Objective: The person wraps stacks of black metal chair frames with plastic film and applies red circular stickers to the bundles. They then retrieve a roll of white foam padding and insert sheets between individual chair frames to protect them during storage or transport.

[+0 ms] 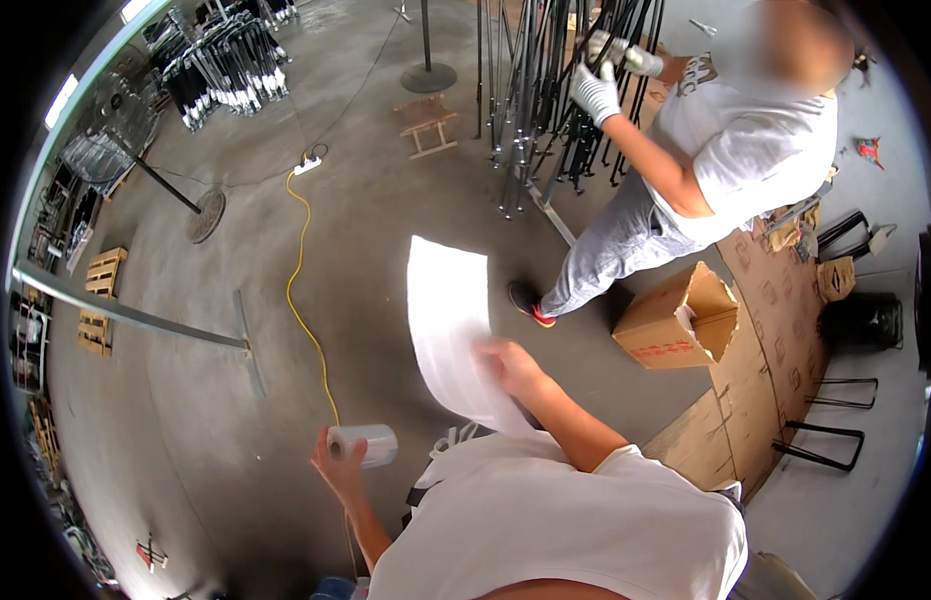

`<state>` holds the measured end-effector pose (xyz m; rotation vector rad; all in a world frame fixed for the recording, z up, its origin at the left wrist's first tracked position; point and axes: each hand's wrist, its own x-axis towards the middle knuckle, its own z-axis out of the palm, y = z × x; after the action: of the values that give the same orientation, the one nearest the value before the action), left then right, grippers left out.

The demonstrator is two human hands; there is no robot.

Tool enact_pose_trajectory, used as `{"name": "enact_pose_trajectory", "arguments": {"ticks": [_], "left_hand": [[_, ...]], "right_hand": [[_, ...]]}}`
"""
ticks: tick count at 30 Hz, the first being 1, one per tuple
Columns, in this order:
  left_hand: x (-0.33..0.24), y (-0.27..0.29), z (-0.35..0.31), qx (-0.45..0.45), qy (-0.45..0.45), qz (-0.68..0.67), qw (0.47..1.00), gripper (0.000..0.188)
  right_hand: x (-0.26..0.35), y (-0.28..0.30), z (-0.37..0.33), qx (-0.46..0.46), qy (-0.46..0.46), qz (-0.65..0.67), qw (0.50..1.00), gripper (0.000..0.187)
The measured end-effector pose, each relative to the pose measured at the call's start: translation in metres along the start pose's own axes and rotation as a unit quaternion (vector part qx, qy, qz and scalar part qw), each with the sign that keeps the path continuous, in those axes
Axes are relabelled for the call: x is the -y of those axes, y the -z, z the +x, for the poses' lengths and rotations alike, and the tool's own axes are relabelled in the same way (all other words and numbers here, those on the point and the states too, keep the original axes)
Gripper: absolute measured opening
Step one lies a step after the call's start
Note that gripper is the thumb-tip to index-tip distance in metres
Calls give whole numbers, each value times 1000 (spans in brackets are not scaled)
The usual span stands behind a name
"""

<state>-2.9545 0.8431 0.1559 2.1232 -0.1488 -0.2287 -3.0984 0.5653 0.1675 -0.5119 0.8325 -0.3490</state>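
Observation:
In my left hand [335, 462] is a roll of clear plastic film [377, 446], the fingers round one end of it. It is held out over the floor at the lower left. My right hand [512, 368], a little blurred, grips the right edge of a long white sheet [449, 310]. The sheet curves up and away in front of me, its lower end close to my shirt. Whether it is paper or thin foam I cannot tell.
A co-worker in white gloves [597, 92] handles black metal rods [545, 80] on a rack. An open cardboard box [665, 320] stands at the right. Across the floor runs a yellow cable [305, 315] to a power strip [307, 165]. A small wooden stool [425, 122] stands farther off.

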Motion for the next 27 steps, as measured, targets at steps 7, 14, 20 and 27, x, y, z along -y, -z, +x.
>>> {"name": "enact_pose_trajectory", "arguments": {"ticks": [7, 14, 20, 27], "left_hand": [[-53, -56, 114, 109, -35, 105, 988, 70], [-108, -157, 236, 211, -29, 212, 954, 66], [-122, -274, 340, 293, 6, 198, 936, 66], [-143, -338, 451, 386, 41, 189, 902, 66]], "right_hand": [[38, -10, 135, -82, 58, 19, 995, 10], [29, -1, 265, -131, -19, 114, 985, 12], [46, -10, 317, -258, -76, 103, 958, 13], [109, -63, 412, -315, -85, 86, 941, 19]]}}
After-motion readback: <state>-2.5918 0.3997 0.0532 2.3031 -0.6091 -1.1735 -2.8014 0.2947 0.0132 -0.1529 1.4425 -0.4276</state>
